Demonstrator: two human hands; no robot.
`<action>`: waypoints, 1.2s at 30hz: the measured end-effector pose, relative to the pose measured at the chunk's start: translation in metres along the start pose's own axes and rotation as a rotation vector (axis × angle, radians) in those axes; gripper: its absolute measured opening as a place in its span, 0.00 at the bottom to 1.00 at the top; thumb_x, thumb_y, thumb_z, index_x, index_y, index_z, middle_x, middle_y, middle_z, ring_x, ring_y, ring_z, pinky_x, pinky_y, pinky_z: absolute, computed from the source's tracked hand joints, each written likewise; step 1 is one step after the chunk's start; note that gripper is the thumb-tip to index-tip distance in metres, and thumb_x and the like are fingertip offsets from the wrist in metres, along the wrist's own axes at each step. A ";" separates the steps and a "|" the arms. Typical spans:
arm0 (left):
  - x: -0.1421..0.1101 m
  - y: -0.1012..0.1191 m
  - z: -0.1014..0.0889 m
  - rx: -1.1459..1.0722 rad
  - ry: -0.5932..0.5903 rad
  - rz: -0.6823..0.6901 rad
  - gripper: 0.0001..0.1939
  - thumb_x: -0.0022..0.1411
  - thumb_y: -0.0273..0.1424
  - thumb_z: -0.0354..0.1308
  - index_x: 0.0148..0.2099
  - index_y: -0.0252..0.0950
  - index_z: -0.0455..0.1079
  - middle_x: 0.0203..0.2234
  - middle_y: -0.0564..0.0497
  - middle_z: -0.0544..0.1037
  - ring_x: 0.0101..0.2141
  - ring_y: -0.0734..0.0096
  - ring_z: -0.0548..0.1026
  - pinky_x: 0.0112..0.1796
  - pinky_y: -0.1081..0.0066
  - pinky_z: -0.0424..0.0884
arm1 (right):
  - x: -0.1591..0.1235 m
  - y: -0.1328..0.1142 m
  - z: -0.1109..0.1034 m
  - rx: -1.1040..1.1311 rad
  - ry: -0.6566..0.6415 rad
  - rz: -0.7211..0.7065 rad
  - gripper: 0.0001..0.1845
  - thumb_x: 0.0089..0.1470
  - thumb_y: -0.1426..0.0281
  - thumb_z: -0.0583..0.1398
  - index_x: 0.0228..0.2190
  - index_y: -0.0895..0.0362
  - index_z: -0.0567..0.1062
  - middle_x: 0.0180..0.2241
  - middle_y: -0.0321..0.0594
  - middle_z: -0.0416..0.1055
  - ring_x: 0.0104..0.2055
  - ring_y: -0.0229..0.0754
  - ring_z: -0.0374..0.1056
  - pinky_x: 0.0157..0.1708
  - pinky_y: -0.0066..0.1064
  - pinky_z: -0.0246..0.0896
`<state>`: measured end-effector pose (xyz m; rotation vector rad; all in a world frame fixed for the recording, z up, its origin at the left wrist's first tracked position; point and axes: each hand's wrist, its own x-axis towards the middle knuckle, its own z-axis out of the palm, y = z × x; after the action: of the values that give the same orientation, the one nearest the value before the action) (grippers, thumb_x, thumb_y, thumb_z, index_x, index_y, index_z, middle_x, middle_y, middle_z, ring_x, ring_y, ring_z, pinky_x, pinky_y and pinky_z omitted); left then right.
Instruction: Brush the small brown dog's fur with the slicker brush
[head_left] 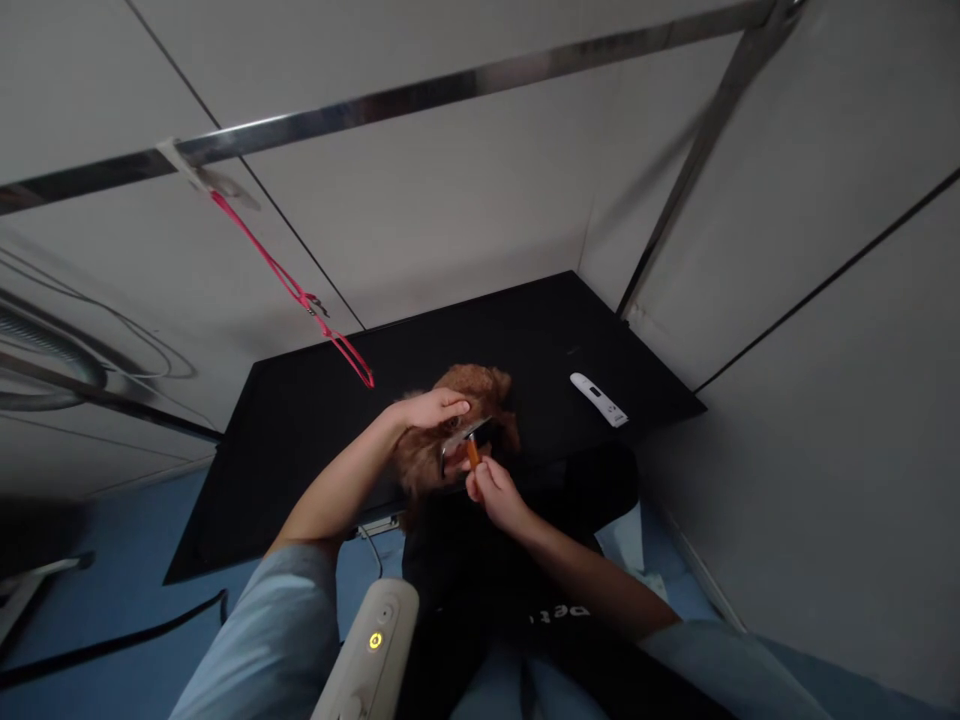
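Note:
A small dog (472,380) with curly reddish-brown fur is on the black table, close to its front edge. My left hand (433,408) lies over the dog with its fingers curled against the coat, holding it; some fingertips are lost in the fur. In my right hand (493,490) is a slicker brush (473,452), gripped by its orange-brown handle. The brush's wide head rests against the dog's near side, partly hidden by fur and shadow.
A white hair clipper (598,400) lies on the black table (315,430), right of the dog. From a metal bar (420,98) hangs a pink grooming loop (300,290). A whitish device with a yellow light (375,640) juts up in the foreground. Walls stand behind and right.

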<state>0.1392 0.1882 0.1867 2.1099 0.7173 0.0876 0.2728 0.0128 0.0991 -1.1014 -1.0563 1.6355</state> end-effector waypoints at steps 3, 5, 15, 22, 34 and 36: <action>0.000 0.001 0.000 -0.010 -0.016 0.000 0.26 0.63 0.51 0.42 0.26 0.33 0.59 0.18 0.56 0.59 0.22 0.78 0.57 0.23 0.75 0.55 | 0.003 -0.002 -0.003 0.017 -0.240 0.192 0.13 0.56 0.59 0.53 0.32 0.57 0.64 0.18 0.31 0.66 0.18 0.33 0.61 0.20 0.24 0.53; 0.001 0.002 0.000 -0.010 -0.021 0.013 0.26 0.63 0.51 0.43 0.25 0.33 0.60 0.19 0.55 0.59 0.22 0.77 0.58 0.24 0.75 0.56 | 0.003 -0.003 -0.007 0.084 -0.386 0.232 0.15 0.54 0.58 0.56 0.33 0.58 0.65 0.22 0.36 0.71 0.21 0.35 0.65 0.23 0.26 0.57; 0.004 0.001 0.001 0.039 -0.040 0.027 0.26 0.64 0.49 0.43 0.27 0.32 0.65 0.18 0.54 0.63 0.22 0.77 0.59 0.25 0.75 0.57 | 0.007 -0.003 -0.023 0.222 -0.390 0.245 0.23 0.48 0.53 0.62 0.35 0.59 0.66 0.28 0.41 0.75 0.25 0.37 0.69 0.27 0.28 0.61; 0.007 0.003 0.001 0.061 -0.044 0.076 0.27 0.64 0.49 0.43 0.27 0.32 0.66 0.19 0.53 0.66 0.22 0.76 0.61 0.26 0.74 0.58 | 0.002 -0.009 -0.024 0.171 -0.460 0.368 0.23 0.47 0.53 0.62 0.34 0.59 0.66 0.25 0.40 0.74 0.23 0.37 0.68 0.24 0.27 0.60; 0.011 0.004 -0.004 -0.097 -0.066 -0.017 0.28 0.62 0.52 0.44 0.27 0.32 0.66 0.18 0.53 0.65 0.20 0.77 0.61 0.24 0.74 0.58 | 0.011 -0.007 -0.025 0.114 -0.223 0.158 0.20 0.48 0.56 0.62 0.34 0.59 0.66 0.28 0.40 0.75 0.26 0.37 0.70 0.28 0.28 0.62; 0.013 0.005 -0.007 -0.179 -0.092 -0.016 0.29 0.61 0.53 0.46 0.28 0.31 0.68 0.20 0.50 0.70 0.22 0.75 0.64 0.25 0.73 0.61 | 0.013 -0.001 -0.023 0.059 -0.222 0.254 0.17 0.49 0.58 0.61 0.33 0.59 0.66 0.25 0.38 0.74 0.24 0.36 0.69 0.26 0.28 0.61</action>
<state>0.1502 0.1979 0.1927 1.9245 0.6477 0.0439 0.2923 0.0297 0.0913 -1.0671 -1.0327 2.0161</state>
